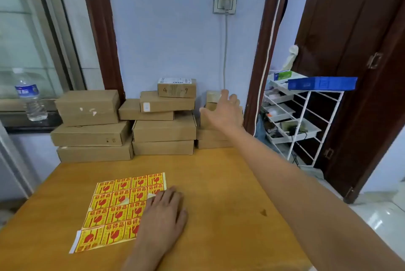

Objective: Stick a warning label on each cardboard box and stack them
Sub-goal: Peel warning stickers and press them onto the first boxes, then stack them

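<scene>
While flat left hand (163, 211) presses yellow-and-red warning label sheet (118, 207), reaches open-fingered right hand (223, 111), gripping nothing, toward closed brown cardboard boxes (217, 135).

Right stack of boxes (213, 137) (perhaps four) partly behind right hand (223, 113)

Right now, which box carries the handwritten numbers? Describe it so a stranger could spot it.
Start at the wooden table and look to the cardboard boxes along its far edge by the wall. On the middle stack, the small top box has 4 and 9 handwritten on its front and a white printed label on its lid.
</scene>
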A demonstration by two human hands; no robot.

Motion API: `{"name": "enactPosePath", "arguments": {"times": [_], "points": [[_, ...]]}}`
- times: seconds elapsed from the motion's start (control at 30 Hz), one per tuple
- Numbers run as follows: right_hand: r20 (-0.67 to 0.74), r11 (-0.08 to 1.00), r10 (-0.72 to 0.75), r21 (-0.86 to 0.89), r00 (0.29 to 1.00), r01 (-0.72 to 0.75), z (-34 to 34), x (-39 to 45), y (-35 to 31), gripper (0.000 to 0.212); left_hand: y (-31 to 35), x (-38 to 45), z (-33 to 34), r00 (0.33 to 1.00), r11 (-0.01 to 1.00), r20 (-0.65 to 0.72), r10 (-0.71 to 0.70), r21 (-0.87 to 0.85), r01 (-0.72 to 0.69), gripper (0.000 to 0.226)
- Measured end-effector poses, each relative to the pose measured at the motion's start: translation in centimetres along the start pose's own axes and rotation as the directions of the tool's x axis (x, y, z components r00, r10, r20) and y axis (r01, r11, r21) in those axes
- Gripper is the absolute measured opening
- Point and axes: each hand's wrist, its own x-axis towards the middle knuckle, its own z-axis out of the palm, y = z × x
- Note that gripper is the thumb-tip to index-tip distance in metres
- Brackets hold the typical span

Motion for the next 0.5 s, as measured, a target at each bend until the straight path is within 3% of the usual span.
{"name": "enactPosePath", "arguments": {"times": [0.13, 0.23, 0.4, 0.5], "points": [[-0.001, 0.984, 0.174, 0.035, 0.985, -0.174, 1.8, 3.1, -0.7, 0.113, -0.3, 0.4, 0.5, 1.000, 0.998, -0.025, -0.017, -0.060, 0.016, 0.058], [-0.008, 0.973, 0.231, 0.030, 0.973, -0.230, 3.9, 4.9, -0.6, 0.111, -0.4, 1.1, 0.6, 0.998, 0.997, -0.045, -0.036, -0.076, 0.032, 0.054], [-0.108, 0.974, 0.224, -0.001, 0.969, -0.225, 4.6, 4.9, -0.3, 0.095, -0.6, 1.3, 0.6, 0.996, 0.998, -0.069, -0.051, -0.046, 0.048, 0.051], [-0.194, 0.993, 0.112, 0.066, 0.975, -0.101, 3.1, 1.4, -0.5, 0.089, -0.7, 1.2, 1.0, 0.995, 0.998, -0.082, -0.057, -0.024, 0.056, 0.046]]}}
